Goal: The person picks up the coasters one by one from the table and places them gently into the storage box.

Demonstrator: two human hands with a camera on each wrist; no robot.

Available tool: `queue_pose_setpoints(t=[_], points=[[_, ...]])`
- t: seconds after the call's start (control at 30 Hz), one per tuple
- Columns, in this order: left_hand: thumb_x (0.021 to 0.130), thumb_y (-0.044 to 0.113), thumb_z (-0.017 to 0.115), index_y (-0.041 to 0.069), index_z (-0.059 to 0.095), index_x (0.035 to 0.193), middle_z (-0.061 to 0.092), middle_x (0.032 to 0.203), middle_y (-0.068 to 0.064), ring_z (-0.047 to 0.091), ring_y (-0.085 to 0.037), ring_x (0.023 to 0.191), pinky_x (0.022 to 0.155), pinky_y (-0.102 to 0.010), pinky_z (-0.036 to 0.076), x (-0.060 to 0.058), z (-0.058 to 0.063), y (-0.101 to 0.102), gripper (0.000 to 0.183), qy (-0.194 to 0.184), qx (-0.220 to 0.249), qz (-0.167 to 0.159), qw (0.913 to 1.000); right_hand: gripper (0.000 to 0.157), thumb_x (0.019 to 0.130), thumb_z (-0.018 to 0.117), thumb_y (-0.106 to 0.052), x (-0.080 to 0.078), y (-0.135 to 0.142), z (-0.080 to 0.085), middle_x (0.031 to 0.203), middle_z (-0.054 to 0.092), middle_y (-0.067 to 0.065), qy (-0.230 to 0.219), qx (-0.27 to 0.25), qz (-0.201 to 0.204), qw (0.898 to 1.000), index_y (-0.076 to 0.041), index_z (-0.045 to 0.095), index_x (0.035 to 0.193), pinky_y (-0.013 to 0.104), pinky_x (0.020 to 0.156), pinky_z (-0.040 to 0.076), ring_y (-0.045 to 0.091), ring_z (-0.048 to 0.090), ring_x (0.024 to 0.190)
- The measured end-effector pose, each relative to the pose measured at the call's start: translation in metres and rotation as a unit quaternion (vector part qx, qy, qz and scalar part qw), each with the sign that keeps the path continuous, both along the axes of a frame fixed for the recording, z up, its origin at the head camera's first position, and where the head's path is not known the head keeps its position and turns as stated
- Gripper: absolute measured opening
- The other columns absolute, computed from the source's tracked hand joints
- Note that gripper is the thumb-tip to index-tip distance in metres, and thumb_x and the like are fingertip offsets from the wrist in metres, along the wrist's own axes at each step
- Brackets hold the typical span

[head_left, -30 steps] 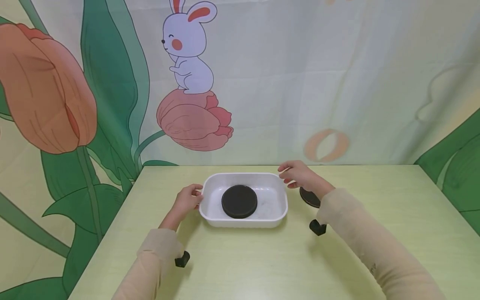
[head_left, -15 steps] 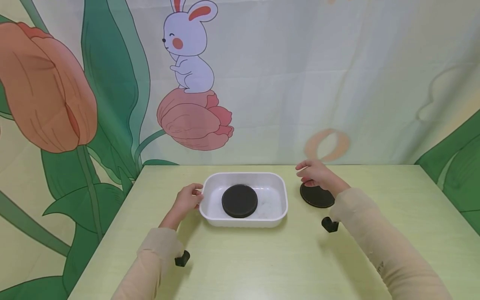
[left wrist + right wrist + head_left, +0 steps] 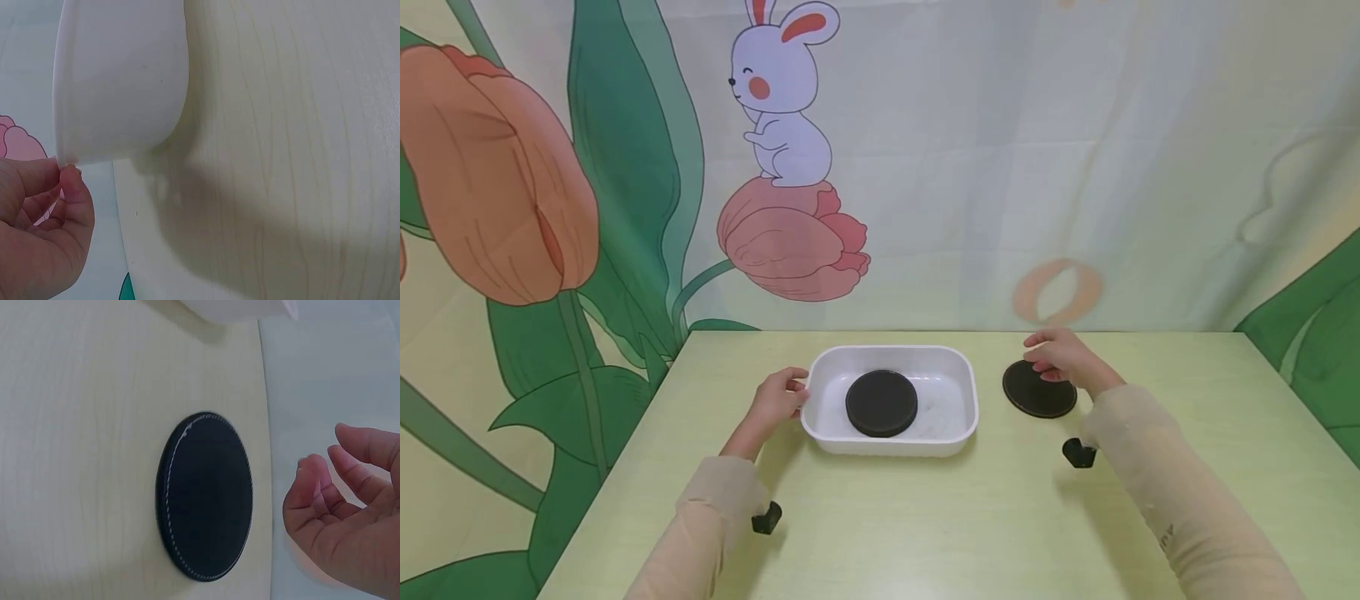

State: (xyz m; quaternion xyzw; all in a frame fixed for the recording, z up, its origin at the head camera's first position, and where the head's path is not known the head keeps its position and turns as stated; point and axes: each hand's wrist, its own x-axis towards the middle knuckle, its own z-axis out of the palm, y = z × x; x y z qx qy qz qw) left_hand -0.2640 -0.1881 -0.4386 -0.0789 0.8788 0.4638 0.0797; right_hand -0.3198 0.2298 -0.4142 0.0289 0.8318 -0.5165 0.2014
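My left hand pinches the left rim of a white rectangular tray between thumb and fingers, seen closely in the left wrist view, where the tray wall stands above its shadow. Inside the tray lies a thick black round disc, left of its middle. To the right, a flat black round coaster with pale edge stitching lies on the table. Over its far edge hovers my right hand, fingers loosely bent and nothing held; the right wrist view shows this hand apart from the coaster.
A pale wood-look table carries everything. Directly behind its far edge hangs a printed curtain with a rabbit and tulips. Small black wrist devices stick out below both sleeves.
My right hand has moved right from beside the tray's right rim to above the coaster, which is now mostly uncovered. My left hand and the tray stay in place.
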Motion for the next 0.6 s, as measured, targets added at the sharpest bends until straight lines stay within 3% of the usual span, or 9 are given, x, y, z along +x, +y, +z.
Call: queue_pose_setpoints(t=[0.17,0.33,0.47,0.6], points=[[0.087,0.003,0.052,0.001,0.047,0.123,0.053,0.105,-0.018,0.054,-0.023,0.089,0.068,-0.028,0.055,0.001,0.001,0.0,0.037,-0.001,0.004,0.002,1.0,0.043,0.087,0.052,-0.012,-0.001,0.011,-0.009,0.079,0.048,-0.004,0.002,0.007,-0.009,1.0,0.004,0.036,0.123,0.025,0.065,0.047,0.011,0.048,0.07],[0.086,0.002,0.054,0.0,0.048,0.12,0.054,0.099,-0.017,0.055,-0.022,0.083,0.065,-0.028,0.055,0.002,0.0,-0.002,0.035,0.011,0.006,-0.002,0.9999,0.046,0.088,0.049,-0.013,-0.002,0.02,-0.019,0.102,0.052,0.01,0.02,0.029,-0.001,0.999,0.005,0.035,0.127,0.027,0.073,0.047,0.022,0.049,0.09],[0.086,0.002,0.054,0.001,0.049,0.121,0.054,0.1,-0.016,0.055,-0.022,0.084,0.065,-0.027,0.055,0.0,-0.001,-0.002,0.036,0.008,0.008,0.002,0.9999,0.045,0.09,0.046,-0.013,-0.003,0.025,-0.027,0.127,0.042,0.025,0.037,0.045,0.01,0.998,0.005,0.034,0.13,0.037,0.083,0.044,0.033,0.043,0.11],[0.086,0.002,0.053,0.001,0.048,0.122,0.054,0.103,-0.018,0.054,-0.022,0.086,0.066,-0.026,0.055,0.0,-0.002,-0.002,0.036,0.004,0.005,0.005,1.0,0.046,0.091,0.046,-0.012,-0.001,0.028,-0.032,0.134,0.033,0.029,0.051,0.052,0.012,0.997,0.006,0.032,0.131,0.05,0.09,0.04,0.039,0.037,0.118]])
